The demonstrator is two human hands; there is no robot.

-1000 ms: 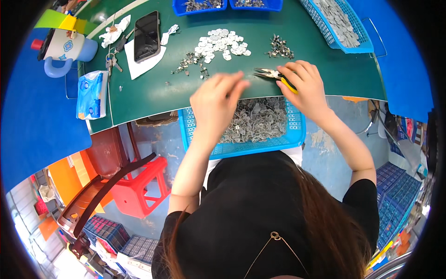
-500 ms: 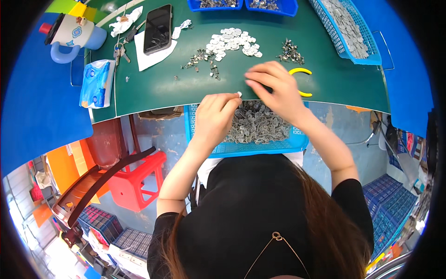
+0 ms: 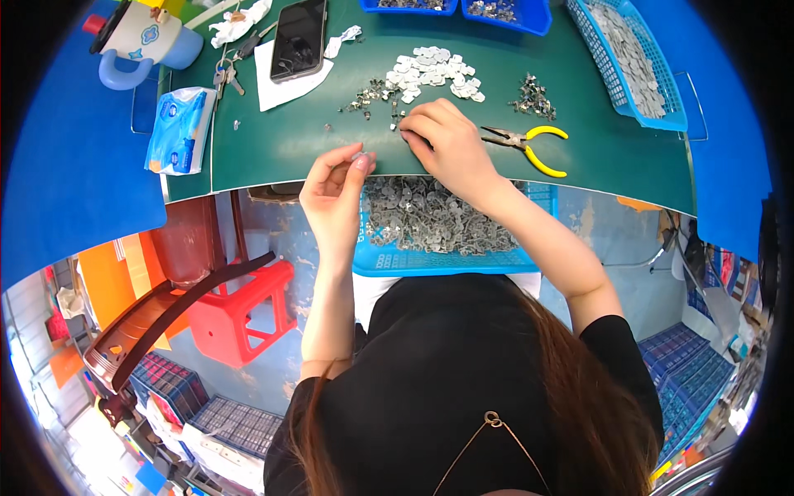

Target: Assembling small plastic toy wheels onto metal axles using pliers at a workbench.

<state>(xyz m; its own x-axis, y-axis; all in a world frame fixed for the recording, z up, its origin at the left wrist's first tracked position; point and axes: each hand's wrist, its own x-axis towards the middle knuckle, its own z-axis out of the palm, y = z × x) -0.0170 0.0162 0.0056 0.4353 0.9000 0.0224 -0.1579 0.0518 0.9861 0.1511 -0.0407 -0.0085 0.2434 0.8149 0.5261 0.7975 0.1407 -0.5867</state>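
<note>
A metal part (image 3: pixel 359 155), just above frame centre, sits pinched in our left hand (image 3: pixel 335 186); our right hand (image 3: pixel 451 149) curls narrow beside it.

- Both hands, left (image 3: pixel 333 188) and right (image 3: pixel 447 149), sit at the counter's (image 3: pixel 273 149) near edge.
- Tray (image 3: pixel 447 263) of parts lies under them, nearer the person.
- Pliers (image 3: pixel 529 145) just right of the right hand.
- Plates (image 3: pixel 430 70) beyond the hands.
- Phone (image 3: pixel 299 39) and tissues (image 3: pixel 178 131) far left.
</note>
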